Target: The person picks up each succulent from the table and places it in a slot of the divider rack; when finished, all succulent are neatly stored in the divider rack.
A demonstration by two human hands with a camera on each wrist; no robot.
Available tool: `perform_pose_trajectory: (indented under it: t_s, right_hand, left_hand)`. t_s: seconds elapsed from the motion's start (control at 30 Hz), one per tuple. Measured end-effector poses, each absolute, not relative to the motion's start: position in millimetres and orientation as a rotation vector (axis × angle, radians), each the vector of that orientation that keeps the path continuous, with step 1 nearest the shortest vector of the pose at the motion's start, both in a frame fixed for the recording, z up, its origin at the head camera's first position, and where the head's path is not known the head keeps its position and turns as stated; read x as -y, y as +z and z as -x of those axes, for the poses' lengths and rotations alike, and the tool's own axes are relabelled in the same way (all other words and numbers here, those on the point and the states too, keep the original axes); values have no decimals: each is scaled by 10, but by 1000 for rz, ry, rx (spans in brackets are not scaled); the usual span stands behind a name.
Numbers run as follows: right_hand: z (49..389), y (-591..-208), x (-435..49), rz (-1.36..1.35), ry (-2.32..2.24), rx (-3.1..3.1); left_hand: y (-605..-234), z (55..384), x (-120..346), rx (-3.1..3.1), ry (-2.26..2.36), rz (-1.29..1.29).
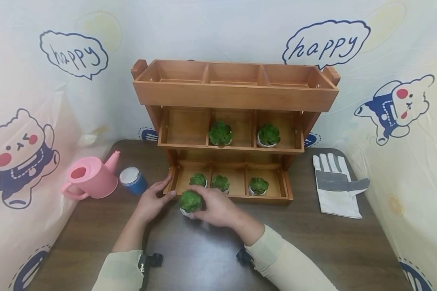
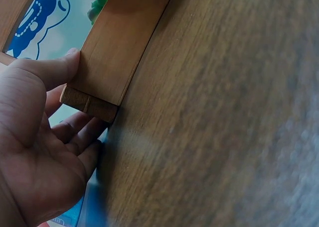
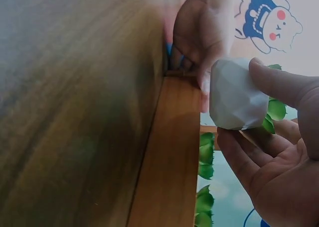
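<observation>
A three-tier wooden plant shelf [image 1: 236, 99] stands on the table. At its lower left corner my left hand [image 1: 152, 203] grips the bottom tier's end, thumb on the front board [image 2: 119, 43] and fingers around the side. My right hand [image 1: 218, 207] holds a potted succulent [image 1: 190, 201] by its white faceted pot [image 3: 238, 95], in front of the bottom tier's left compartment. Behind it, one small succulent [image 1: 198, 179] sits in that left compartment. Another succulent [image 1: 220, 183] is in the bottom middle compartment, and a third [image 1: 258, 186] in the bottom right one.
On the middle tier, succulents stand in the middle [image 1: 220, 132] and right [image 1: 268, 135] compartments. A pink watering can [image 1: 92, 178] and a blue jar [image 1: 134, 181] with a pale lid stand at the left. White-and-grey gloves [image 1: 336, 186] lie at the right.
</observation>
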State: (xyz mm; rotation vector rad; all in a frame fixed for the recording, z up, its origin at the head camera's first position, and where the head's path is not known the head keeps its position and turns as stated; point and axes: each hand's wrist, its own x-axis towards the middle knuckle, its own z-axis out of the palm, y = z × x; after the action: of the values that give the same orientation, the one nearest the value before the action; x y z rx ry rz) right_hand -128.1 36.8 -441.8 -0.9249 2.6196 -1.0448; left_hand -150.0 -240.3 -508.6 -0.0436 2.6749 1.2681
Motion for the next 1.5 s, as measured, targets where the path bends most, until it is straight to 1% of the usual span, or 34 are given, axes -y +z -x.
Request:
perform_pose_trajectory:
  t_s: [0.57, 1.0, 1.5]
  right_hand:
    - [1386, -4140, -391, 1021, -1125, -2661]
    - [1448, -3858, -363, 1015, -1207, -2669]
    - [1507, -3628, -300, 1003, -1272, -2708]
  left_hand:
    - [-5086, 1487, 2399, -2692, 1266, 41]
    - [-5102, 1505, 2413, -2693, 1278, 35]
    - [-5094, 1521, 2408, -2663, 1265, 56]
